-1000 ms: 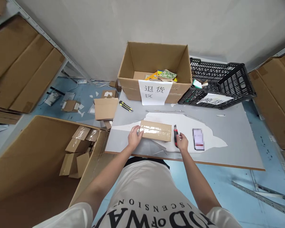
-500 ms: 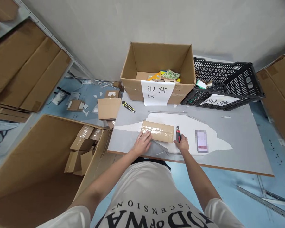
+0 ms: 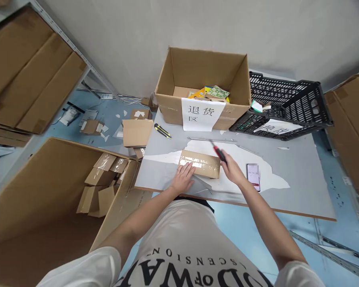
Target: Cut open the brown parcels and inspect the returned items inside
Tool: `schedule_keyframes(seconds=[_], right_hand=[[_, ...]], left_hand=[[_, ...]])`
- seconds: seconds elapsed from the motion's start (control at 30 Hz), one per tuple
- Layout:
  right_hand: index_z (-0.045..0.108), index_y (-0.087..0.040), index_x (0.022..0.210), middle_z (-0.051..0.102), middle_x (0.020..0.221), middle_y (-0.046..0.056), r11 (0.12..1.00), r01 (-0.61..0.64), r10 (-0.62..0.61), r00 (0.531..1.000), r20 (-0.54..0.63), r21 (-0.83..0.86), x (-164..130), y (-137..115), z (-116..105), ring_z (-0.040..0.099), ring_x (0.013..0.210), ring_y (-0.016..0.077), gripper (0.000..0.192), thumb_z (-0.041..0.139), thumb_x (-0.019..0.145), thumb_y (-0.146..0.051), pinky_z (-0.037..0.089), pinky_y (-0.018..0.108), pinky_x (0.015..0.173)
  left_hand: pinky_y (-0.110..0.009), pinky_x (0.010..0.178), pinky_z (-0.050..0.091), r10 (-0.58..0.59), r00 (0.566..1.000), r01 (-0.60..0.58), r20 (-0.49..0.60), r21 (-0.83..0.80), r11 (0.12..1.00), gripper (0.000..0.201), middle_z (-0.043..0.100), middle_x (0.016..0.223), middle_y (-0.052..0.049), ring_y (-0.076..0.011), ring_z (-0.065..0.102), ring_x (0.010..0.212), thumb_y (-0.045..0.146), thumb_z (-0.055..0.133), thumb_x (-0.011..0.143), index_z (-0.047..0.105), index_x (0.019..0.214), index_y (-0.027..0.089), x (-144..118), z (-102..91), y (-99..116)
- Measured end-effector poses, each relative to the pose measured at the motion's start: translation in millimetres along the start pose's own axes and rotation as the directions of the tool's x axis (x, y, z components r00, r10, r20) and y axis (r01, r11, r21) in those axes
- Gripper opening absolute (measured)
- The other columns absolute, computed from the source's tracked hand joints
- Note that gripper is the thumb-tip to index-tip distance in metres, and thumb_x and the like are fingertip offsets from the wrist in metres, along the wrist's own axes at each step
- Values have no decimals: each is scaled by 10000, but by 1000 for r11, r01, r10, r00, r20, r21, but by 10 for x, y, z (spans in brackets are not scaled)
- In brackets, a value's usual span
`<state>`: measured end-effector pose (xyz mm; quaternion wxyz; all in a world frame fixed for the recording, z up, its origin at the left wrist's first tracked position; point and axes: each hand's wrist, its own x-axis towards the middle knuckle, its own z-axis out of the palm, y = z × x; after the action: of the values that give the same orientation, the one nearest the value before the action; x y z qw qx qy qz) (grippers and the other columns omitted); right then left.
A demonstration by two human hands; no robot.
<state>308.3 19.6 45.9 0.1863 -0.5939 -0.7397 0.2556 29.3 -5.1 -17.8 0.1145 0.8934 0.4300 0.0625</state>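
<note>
A small taped cardboard box (image 3: 208, 164) lies on the table in front of me. My left hand (image 3: 183, 177) rests on its near left corner, fingers stretched flat over the edge. In my right hand (image 3: 231, 167) is a red and black utility knife (image 3: 219, 152), its fingers wrapped round the handle. The knife is raised by the box's right end, its tip pointing up and to the left. Beneath the box, white paper (image 3: 266, 175) covers part of the grey tabletop. A phone (image 3: 253, 177) lies right of my right hand.
A large open carton (image 3: 167, 105) with a paper sign and a black plastic crate (image 3: 287, 115) stand at the back. A yellow and black cutter (image 3: 162, 130) lies at the table's left. On the floor, a big carton (image 3: 48, 191) holds several small boxes.
My right hand has picked the utility knife up off the table and swung it up and left over the box's right end. My left hand stays at the box; the view has shifted slightly.
</note>
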Motion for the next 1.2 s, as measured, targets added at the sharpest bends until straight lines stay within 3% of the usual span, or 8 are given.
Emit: schedule_keyframes(seconds=[0.13, 0.33, 0.47, 0.87, 1.2], right_hand=[[237, -297, 1454, 498, 1358, 64, 975, 219, -197, 923, 331, -30, 289, -500, -59, 486, 1212, 220, 530, 331, 933, -269, 423, 389, 961], [259, -363, 1439, 562, 1258, 56, 932, 295, -138, 827, 545, -212, 580, -703, 68, 552, 1099, 223, 514, 355, 940, -287, 451, 332, 833], [254, -358, 1443, 587, 1188, 55, 913, 327, -122, 790, 601, -244, 649, -761, 85, 573, 1038, 206, 525, 342, 937, -247, 443, 305, 795], [217, -364, 1452, 575, 1166, 84, 820, 414, -51, 740, 671, -394, 727, -912, 46, 640, 858, 194, 594, 362, 905, -184, 414, 267, 673], [321, -288, 1425, 621, 1095, 131, 728, 514, -57, 705, 707, -453, 750, -982, -75, 670, 832, 234, 546, 345, 900, -141, 433, 290, 635]], left_hand=[[-472, 1122, 155, 27, 999, -27, 30, 14, 1000, 683, 257, 1512, -137, -286, 172, 1411, 412, 508, 831, 307, 1421, 134, 0, -2, -15], [-474, 1126, 112, 38, 997, -40, 63, 26, 999, 764, 210, 1525, -148, -298, 133, 1417, 440, 543, 792, 277, 1434, 123, -14, -13, -30], [-473, 1130, 84, 34, 997, -36, 62, 20, 999, 793, 207, 1527, -143, -295, 116, 1420, 465, 540, 788, 254, 1444, 125, -16, -1, -26], [-481, 1132, 54, 50, 995, -54, 87, 38, 998, 841, 154, 1538, -154, -301, 60, 1426, 466, 556, 775, 209, 1458, 119, -43, -2, -39], [-488, 1134, 73, 53, 987, -62, 150, 60, 996, 933, 82, 1549, -152, -299, 33, 1429, 443, 617, 737, 141, 1473, 123, -25, 10, -61]])
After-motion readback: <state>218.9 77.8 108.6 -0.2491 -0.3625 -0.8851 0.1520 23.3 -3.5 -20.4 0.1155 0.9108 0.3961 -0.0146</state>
